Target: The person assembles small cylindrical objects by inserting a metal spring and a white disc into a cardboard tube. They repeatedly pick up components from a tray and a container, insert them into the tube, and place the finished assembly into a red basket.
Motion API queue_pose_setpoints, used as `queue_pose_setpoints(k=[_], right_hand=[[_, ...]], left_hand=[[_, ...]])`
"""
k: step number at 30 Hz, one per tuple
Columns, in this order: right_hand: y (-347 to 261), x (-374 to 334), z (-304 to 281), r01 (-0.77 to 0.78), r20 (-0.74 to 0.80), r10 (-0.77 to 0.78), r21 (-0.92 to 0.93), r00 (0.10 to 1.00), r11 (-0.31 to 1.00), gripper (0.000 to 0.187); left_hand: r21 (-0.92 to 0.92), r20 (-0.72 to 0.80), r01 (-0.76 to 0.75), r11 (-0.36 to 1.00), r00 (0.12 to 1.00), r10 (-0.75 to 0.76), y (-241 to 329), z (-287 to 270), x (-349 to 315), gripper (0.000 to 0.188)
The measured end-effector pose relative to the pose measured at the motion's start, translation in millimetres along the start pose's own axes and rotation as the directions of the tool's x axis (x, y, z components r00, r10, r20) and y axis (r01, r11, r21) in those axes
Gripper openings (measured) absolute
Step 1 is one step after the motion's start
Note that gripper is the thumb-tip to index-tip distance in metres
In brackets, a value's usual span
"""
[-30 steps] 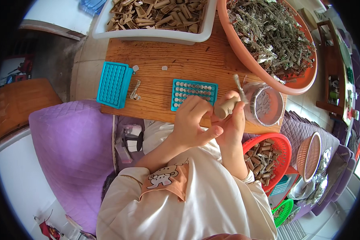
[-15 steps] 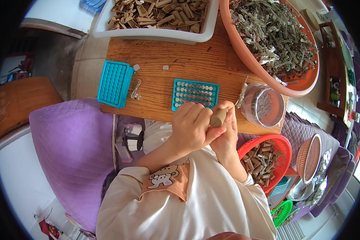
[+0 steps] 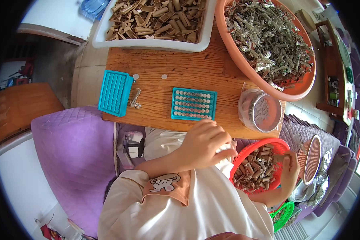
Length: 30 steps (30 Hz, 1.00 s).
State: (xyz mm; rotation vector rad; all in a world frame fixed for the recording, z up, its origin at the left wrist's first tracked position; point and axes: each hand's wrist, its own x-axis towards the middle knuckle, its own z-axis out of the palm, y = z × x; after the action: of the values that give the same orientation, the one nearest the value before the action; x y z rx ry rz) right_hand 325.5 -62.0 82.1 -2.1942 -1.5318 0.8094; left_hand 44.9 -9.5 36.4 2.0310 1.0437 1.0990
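Tubes (image 3: 255, 166), brown and short, lie heaped at mixed angles in the red basket (image 3: 282, 143), beside the wooden table (image 3: 208, 70). Handling, as judged from where I stand: light, stiff-walled, probably dry and easy to grip; thin walls may crack under a hard squeeze. Recommended hold: thumb and forefinger across the middle of the barrel, clear of the ends.

Right hand (image 3: 291, 173): at the basket's right rim, fingers curled toward the thumb. A brownish blur lies beside them; whether a tube is pinched, I cannot tell. Left hand (image 3: 206, 145): in front of the body, fingers bent, thumb pointing right; the inner grip is hidden, and contact with the blue tray (image 3: 214, 105) just beyond cannot be confirmed.

Clearances: the pink basket (image 3: 309, 160) stands close on the right hand's outer side. Between basket and tray, the table's front edge must be cleared. The wrapped tub (image 3: 249, 114) and orange basin (image 3: 233, 52) restrict the table's right side; bare wood beyond the tray gives more room.
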Motion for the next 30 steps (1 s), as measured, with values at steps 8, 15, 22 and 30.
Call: queue_pose_setpoints(k=[8,15,22,30], right_hand=[[67.6,2.3,-32.3,-0.128,0.048,0.192,-0.583,0.98,0.802,0.017],[-73.2,122.5,12.2,0.544,-0.207,-0.565,-0.153,0.799,0.825,0.018],[-107.5,232.2,50.0,0.477,-0.01,-0.685,-0.711,0.728,0.517,0.018],[-120.1,223.4,17.8,0.445,-0.269,-0.49,-0.212,0.829,0.87,0.013]], left_hand=[[0.005,-0.23,0.096,0.995,0.969,-0.092,-23.0,-15.7,-5.2,0.015],[-0.18,-0.434,-0.092,0.979,0.901,0.005,-14.4,-11.8,-14.7,0.011],[-0.23,-0.417,-0.102,0.968,0.909,-0.004,-18.1,-18.5,-23.0,0.011],[-0.326,-0.409,-0.01,0.945,0.903,-0.132,-31.7,-25.5,-27.4,0.015]])
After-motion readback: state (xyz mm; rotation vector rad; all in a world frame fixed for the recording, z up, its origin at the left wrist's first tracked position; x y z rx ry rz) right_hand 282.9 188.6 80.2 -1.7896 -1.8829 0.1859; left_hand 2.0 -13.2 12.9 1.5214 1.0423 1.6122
